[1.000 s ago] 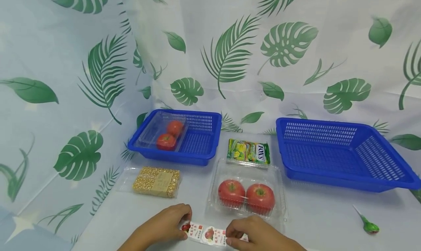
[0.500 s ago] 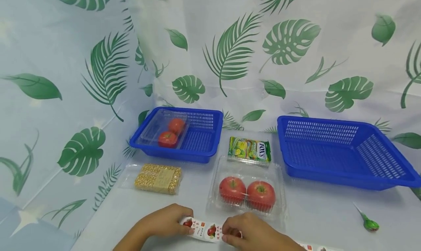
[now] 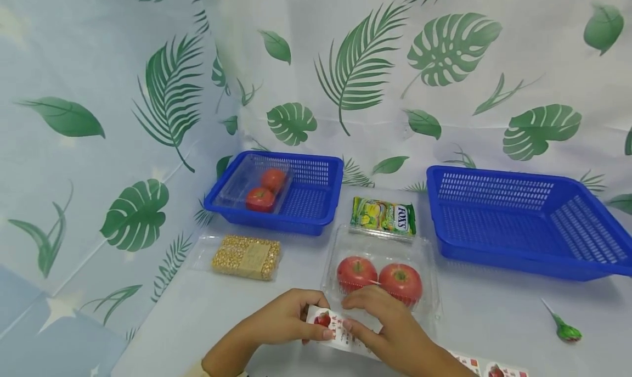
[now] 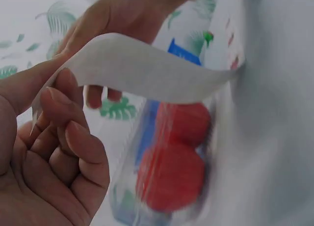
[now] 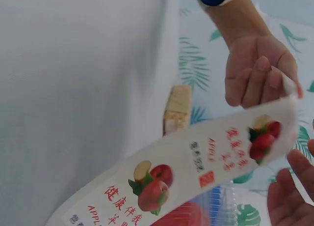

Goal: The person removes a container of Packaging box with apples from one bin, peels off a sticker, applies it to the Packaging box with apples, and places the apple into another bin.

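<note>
My left hand (image 3: 291, 316) pinches the end of a white strip of apple-print stickers (image 3: 339, 333) between thumb and fingers. My right hand (image 3: 395, 327) is close beside it, its thumb tip at the printed face and its index finger raised apart. In the right wrist view the strip (image 5: 216, 150) shows pictures of apples and red lettering. Its blank back (image 4: 137, 69) curves down towards the table in the left wrist view. Just beyond the hands, a clear plastic box (image 3: 430, 305) holds two red apples (image 3: 401, 282), partly hidden by my right hand.
Farther back are two blue baskets: the left basket (image 3: 276, 223) holds a clear box of red fruit (image 3: 260, 200), the right basket (image 3: 513, 262) stands opposite. Between them lies a green FOX'S packet (image 3: 382, 217). A bag of corn kernels (image 3: 247, 257) lies left, a green-wrapped lollipop (image 3: 566, 330) right.
My left hand has moved right, bringing the strip's end close to my right hand. The strip's end is raised and tilted. The head view has shifted slightly downward.
</note>
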The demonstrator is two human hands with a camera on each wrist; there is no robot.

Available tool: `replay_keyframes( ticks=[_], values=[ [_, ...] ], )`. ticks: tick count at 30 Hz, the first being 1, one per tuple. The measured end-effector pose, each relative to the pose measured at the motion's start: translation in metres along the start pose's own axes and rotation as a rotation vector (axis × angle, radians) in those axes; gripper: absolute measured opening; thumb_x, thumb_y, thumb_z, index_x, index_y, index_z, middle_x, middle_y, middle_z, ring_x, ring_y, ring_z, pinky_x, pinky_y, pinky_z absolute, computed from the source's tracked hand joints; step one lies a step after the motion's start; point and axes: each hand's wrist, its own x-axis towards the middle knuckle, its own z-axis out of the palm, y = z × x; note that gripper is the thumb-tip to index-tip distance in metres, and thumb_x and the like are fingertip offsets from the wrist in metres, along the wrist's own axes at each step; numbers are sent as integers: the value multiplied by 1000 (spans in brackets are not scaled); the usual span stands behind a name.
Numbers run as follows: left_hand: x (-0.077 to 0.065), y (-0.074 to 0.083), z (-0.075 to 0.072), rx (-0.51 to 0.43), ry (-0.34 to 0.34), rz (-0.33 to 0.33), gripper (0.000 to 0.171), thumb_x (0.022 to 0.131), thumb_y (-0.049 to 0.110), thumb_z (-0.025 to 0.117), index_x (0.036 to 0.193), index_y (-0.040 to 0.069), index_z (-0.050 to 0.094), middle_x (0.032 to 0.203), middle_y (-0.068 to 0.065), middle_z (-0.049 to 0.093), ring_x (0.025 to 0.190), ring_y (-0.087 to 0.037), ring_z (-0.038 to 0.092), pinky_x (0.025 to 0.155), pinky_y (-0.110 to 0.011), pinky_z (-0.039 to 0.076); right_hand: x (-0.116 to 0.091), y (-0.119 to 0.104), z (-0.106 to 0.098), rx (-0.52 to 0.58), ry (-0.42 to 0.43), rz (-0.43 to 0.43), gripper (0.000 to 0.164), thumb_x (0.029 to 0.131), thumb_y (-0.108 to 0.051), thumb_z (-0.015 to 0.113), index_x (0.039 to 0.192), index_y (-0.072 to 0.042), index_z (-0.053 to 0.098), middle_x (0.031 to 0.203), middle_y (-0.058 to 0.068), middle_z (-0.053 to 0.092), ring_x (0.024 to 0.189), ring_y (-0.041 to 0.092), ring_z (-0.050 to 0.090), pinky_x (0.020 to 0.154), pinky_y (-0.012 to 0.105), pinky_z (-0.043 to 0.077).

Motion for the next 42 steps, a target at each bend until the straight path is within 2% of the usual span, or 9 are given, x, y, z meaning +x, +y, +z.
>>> replay_keyframes(
  ticks=[5,8,16,22,27,30,35,38,42],
  values=[
    [17,8,13,-63,1,57,15,86,6,74,91,2,60,70,4,61,53,-5,53,46,-23,47,-1,-4,-11,154,-29,209,15,92,-23,69,107,-26,66,100,-15,66,94,8,63,83,32,54],
    [22,10,17,-113,-8,55,16,87,4,72,96,0,61,74,1,64,57,-7,57,51,-35,54,-3,-2,-18,252,-12,274,11,93,-19,68,104,-21,67,96,-12,69,93,11,65,85,33,53],
    [18,5,18,-262,-87,165,14,93,-3,61,102,-12,56,87,-35,63,70,-12,66,67,-43,58,-12,5,-30,378,53,239,16,92,0,64,103,-11,67,96,-1,70,92,16,66,85,28,53],
    [15,5,17,-329,-118,224,18,95,-5,55,105,-20,54,92,-43,58,82,-13,68,73,-53,55,-16,7,-27,359,58,239,18,91,0,65,103,-14,67,96,-2,69,89,15,66,81,30,55],
    [16,6,21,-349,-103,220,18,95,-5,57,104,-20,56,92,-43,58,83,-13,69,75,-51,55,-16,4,-21,81,124,132,28,83,-6,77,103,-23,67,104,-8,65,97,12,62,86,21,50],
    [17,8,24,-367,-101,229,18,95,-4,57,102,-21,56,92,-44,57,83,-12,69,75,-52,54,-15,-1,-18,-67,193,28,27,82,-11,79,105,-21,67,107,-7,63,97,13,61,90,17,46],
    [16,9,29,-383,-114,268,18,95,-5,56,100,-22,53,92,-46,55,85,-12,69,74,-58,51,-13,-8,-14,-63,241,-19,20,93,-28,68,108,-14,65,100,-6,65,83,7,63,76,15,50],
    [16,10,31,-375,-109,281,17,96,-5,56,100,-21,53,93,-46,55,84,-10,68,74,-57,52,-12,-9,-10,17,229,-105,14,95,-22,66,106,-13,66,95,-6,66,78,5,63,70,15,52],
    [14,9,33,-359,-106,288,15,95,-5,56,100,-19,54,93,-45,54,82,-8,66,75,-53,54,-10,-8,-5,89,179,-244,10,93,-10,67,103,-10,67,97,-1,67,84,10,64,77,18,52]
  ],
)
